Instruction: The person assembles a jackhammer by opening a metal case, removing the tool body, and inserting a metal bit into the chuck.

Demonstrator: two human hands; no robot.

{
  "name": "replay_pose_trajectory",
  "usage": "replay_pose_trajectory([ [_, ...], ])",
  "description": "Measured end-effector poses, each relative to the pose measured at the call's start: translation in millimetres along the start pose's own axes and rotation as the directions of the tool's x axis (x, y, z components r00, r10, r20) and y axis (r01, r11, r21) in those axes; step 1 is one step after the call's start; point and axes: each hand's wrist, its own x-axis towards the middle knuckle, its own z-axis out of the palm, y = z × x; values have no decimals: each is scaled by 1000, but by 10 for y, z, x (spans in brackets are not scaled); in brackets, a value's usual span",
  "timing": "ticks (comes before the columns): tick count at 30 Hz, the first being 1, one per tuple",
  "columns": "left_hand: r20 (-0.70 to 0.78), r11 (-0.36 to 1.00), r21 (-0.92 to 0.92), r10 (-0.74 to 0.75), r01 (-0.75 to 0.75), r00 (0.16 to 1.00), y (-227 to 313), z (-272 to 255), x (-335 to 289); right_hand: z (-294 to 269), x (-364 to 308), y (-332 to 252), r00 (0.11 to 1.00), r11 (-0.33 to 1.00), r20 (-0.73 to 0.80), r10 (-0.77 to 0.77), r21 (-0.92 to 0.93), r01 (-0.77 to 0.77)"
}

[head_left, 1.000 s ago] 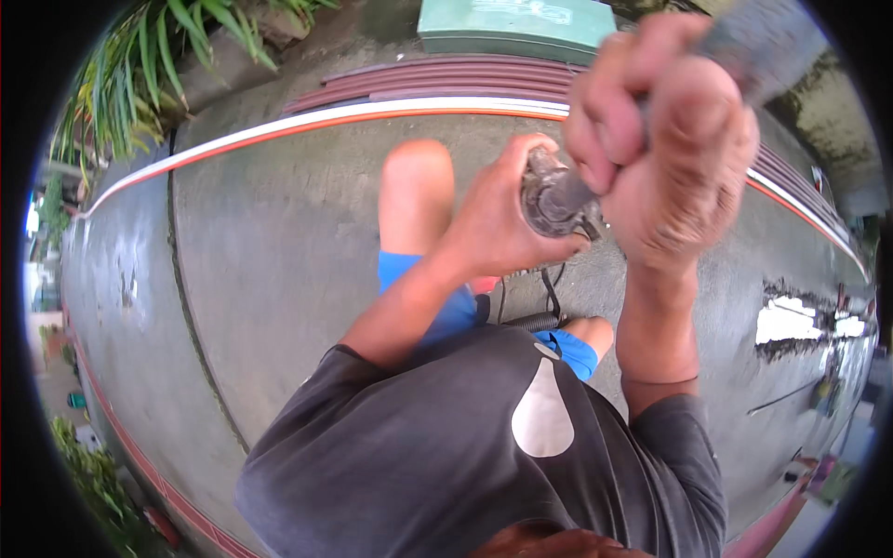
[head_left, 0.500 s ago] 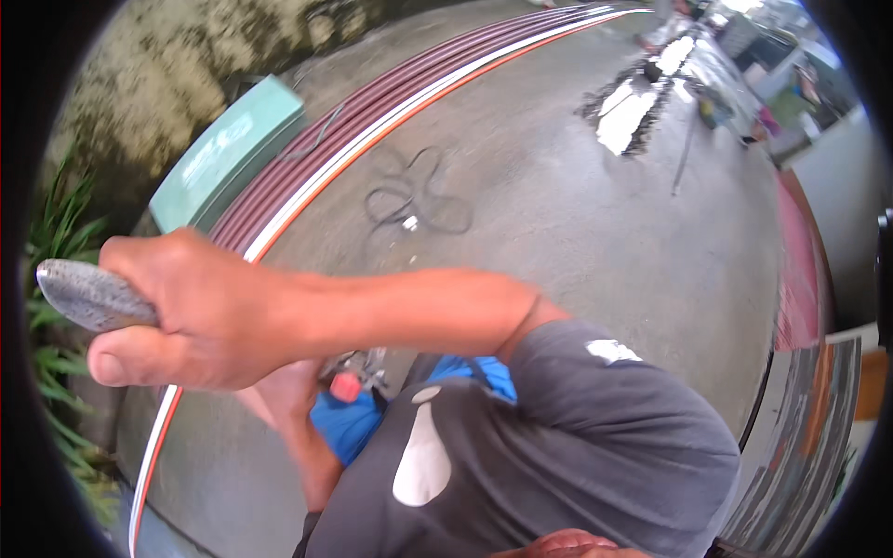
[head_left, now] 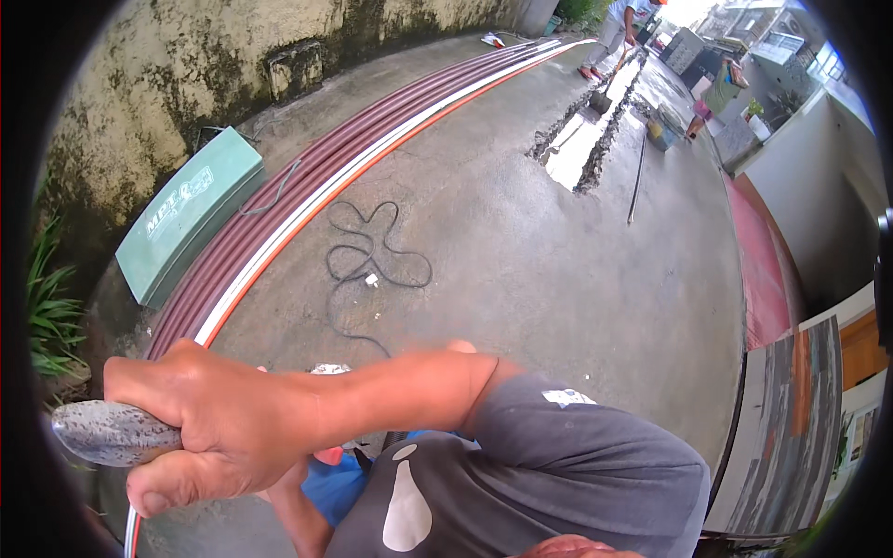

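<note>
My right hand (head_left: 219, 428) is clenched around a grey speckled handle (head_left: 107, 432) at the lower left, with the arm reaching across from my grey-shirted shoulder. Only the handle's blunt end sticks out past my fist. My left forearm (head_left: 293, 511) shows underneath, but its hand is mostly hidden behind the right hand. A small red part (head_left: 327, 456) peeks out below the right wrist, beside blue cloth (head_left: 339, 488).
A black cable (head_left: 372, 260) lies coiled on the concrete floor. Long maroon, white and orange pipes (head_left: 307, 200) run along a mossy wall, beside a green box (head_left: 186, 223). A dug trench (head_left: 577, 149) and two people (head_left: 619, 28) are far off. Plants (head_left: 46, 312) grow at the left.
The view has swung from facing down at both hands on a round metal part to looking across the yard. My right hand keeps its grip on the grey handle; the left hand has dropped from sight.
</note>
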Motion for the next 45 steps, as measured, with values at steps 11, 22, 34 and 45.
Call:
replay_pose_trajectory([
  [11, -87, 970, 243, 33, -11, 996, -128, -221, 137, 123, -197, 409, 994, 990, -57, -90, -118, 82],
  [22, -60, 957, 290, 7, 11, 998, 289, -118, 24, 118, -236, 300, 983, 991, -131, -126, -63, 118],
  [34, 134, 982, 71, 166, -177, 977, 304, -26, -101, 88, -321, 60, 975, 978, -138, -176, -134, 158],
  [45, 162, 996, -83, -28, 42, 986, -111, -68, -188, 26, -606, -14, 987, 993, -128, -101, -72, 92],
])
